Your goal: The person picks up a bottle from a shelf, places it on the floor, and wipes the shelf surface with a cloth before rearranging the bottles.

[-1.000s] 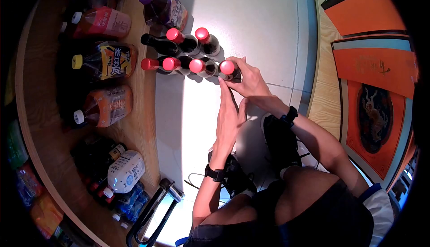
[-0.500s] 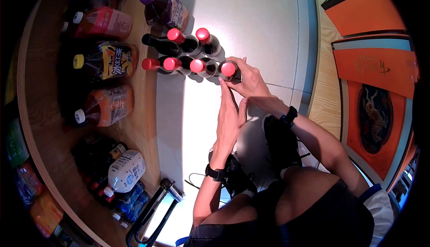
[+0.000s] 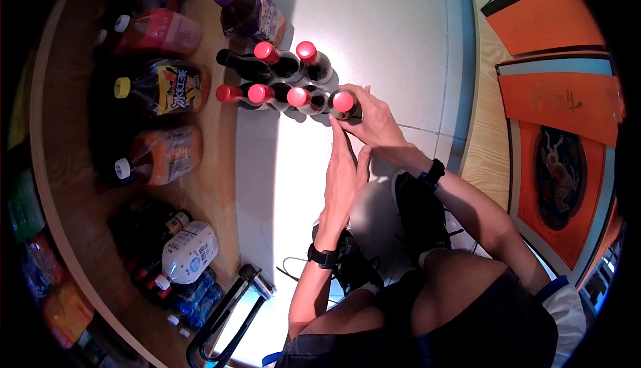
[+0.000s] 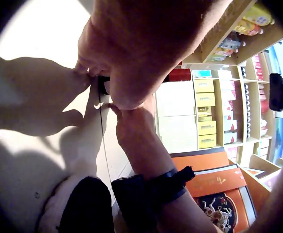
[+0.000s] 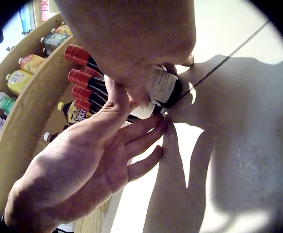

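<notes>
Dark wine bottles with red caps stand upright in two rows on the pale floor; one in the back row has a black top. My right hand [image 3: 379,124] grips the wine bottle [image 3: 342,103] at the right end of the front row, fingers behind it and thumb in front. Its white label [image 5: 161,86] shows below that hand in the right wrist view. My left hand [image 3: 342,177] reaches up with straight fingers [image 5: 144,128], their tips at the base of the same bottle. In the left wrist view, my hands hide most of this bottle, leaving its red cap [image 4: 179,75].
A large purple-capped drink bottle [image 3: 250,17] stands behind the rows. On the left, a wooden shelf [image 3: 217,167] holds several big drink bottles. A black U-shaped lock [image 3: 227,318] is at its lower end. Orange gift boxes [image 3: 557,107] stand along the right side.
The head view has shifted slightly, so the shelf and bottles sit a little further right in it. Both hands keep their places at the end bottle.
</notes>
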A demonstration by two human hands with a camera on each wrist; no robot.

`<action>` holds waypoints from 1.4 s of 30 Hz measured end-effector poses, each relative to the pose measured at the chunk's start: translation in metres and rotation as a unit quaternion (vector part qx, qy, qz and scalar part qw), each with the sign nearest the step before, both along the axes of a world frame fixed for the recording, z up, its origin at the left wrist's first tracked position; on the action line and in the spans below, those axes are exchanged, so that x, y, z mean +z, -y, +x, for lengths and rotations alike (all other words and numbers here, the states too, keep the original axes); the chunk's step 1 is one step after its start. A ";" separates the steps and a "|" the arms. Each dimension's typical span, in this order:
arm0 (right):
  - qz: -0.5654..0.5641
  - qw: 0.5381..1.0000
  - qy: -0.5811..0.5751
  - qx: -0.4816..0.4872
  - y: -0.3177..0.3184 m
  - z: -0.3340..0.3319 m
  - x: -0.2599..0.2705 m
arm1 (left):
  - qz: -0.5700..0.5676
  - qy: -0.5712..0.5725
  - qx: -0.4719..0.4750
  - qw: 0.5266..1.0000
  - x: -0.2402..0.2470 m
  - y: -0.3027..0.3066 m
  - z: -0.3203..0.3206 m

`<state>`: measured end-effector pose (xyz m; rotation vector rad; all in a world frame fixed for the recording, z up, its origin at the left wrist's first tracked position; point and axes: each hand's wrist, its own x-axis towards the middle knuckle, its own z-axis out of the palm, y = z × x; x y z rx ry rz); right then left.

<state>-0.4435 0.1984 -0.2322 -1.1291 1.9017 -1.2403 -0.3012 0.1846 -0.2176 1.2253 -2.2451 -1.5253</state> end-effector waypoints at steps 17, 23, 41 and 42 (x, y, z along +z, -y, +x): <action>0.044 0.997 -0.057 0.038 -0.012 -0.002 -0.009 | -0.055 0.024 0.045 0.997 0.016 0.011 0.029; 0.170 0.976 -0.119 0.068 -0.033 -0.013 0.002 | -0.100 0.034 0.060 0.993 0.046 0.019 0.063; 0.238 0.895 -0.110 0.361 -0.017 0.044 0.066 | -0.229 0.126 0.202 0.944 0.140 0.081 0.185; 0.167 0.903 -0.126 0.375 -0.015 0.048 0.066 | -0.229 0.127 0.205 0.943 0.141 0.082 0.186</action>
